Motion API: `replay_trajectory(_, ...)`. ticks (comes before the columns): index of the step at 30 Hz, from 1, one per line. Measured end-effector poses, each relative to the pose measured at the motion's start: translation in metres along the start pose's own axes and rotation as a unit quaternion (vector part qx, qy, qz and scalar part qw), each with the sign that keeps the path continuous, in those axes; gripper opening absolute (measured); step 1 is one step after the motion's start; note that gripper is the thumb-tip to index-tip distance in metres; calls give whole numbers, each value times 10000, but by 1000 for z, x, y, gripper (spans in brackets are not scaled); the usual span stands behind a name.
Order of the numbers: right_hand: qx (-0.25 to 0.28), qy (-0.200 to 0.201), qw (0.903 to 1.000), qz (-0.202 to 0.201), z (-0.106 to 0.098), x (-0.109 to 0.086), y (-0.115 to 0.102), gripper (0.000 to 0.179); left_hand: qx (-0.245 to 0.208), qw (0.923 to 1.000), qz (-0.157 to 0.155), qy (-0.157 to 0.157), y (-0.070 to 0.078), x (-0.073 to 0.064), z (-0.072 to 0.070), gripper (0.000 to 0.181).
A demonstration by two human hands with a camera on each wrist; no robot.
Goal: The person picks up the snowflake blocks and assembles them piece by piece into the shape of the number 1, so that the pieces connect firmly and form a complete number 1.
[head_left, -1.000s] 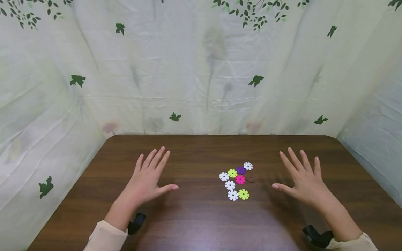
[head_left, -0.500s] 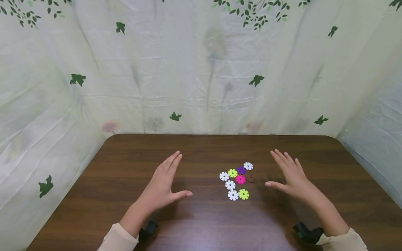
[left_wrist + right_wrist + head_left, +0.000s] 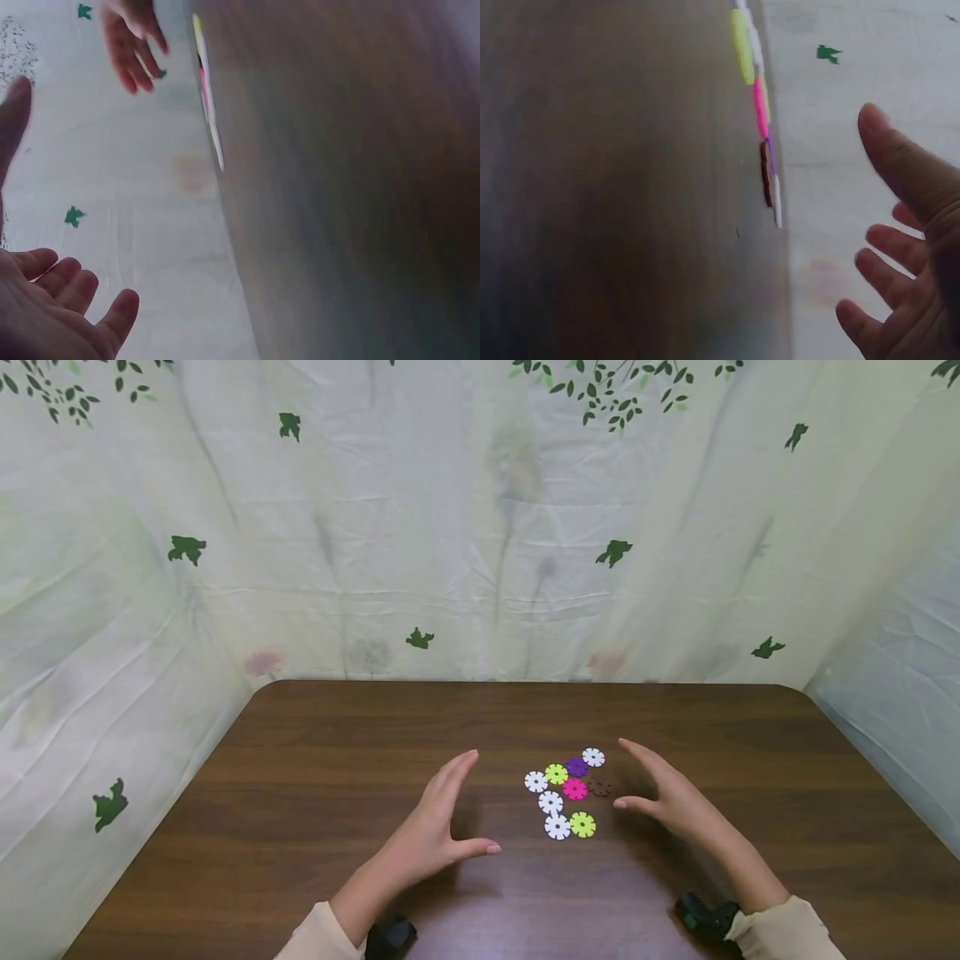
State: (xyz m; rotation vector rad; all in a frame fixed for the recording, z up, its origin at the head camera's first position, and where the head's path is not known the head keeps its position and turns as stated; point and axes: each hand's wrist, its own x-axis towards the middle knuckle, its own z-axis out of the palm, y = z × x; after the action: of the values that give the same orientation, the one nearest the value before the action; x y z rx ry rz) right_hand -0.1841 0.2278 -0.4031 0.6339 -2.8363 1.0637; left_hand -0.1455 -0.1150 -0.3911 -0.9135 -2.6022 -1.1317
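Note:
Several notched plastic discs lie flat in a small cluster on the brown table: white discs (image 3: 551,802), two yellow-green discs (image 3: 582,825), a purple disc (image 3: 577,767), a pink disc (image 3: 575,789) and a brown disc (image 3: 599,787) that blends into the wood. Left of the cluster, my left hand (image 3: 431,835) hovers over the table with thumb spread from its fingers, holding nothing. My right hand (image 3: 678,802) is on the other side, also holding nothing, its fingertips nearest the brown disc. The right wrist view shows the discs edge-on, with the pink disc (image 3: 760,109) midway along the row.
The wooden table (image 3: 300,760) has rounded far corners. Behind it and at both sides hangs a pale curtain (image 3: 450,527) printed with green birds and leaves. Each wrist wears a black camera mount, such as the left mount (image 3: 392,937).
Both hands have moved inward toward the disc cluster, the left going right and the right going left. Their spread fingers have drawn closer together. The discs stay where they were.

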Motion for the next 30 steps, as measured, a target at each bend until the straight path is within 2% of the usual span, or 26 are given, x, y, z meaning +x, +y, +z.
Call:
replay_trajectory(5,205,140,9997,-28,11,2,8,76,-76,9998,-152,-71,6,2,10,97)
replay_trajectory(12,659,309,9970,-281,21,5,16,64,-171,9997,-32,-178,9,6,26,86)
replay_trajectory(21,352,367,9985,-189,30,7,23,53,-193,9988,3,-451,6,10,45,66)
replay_trajectory(25,242,387,9988,-182,33,8,23,50,-338,9977,-91,-575,4,11,53,60)
replay_trajectory(30,185,485,9986,-134,37,10,23,44,-315,9971,-125,-679,2,14,63,53)
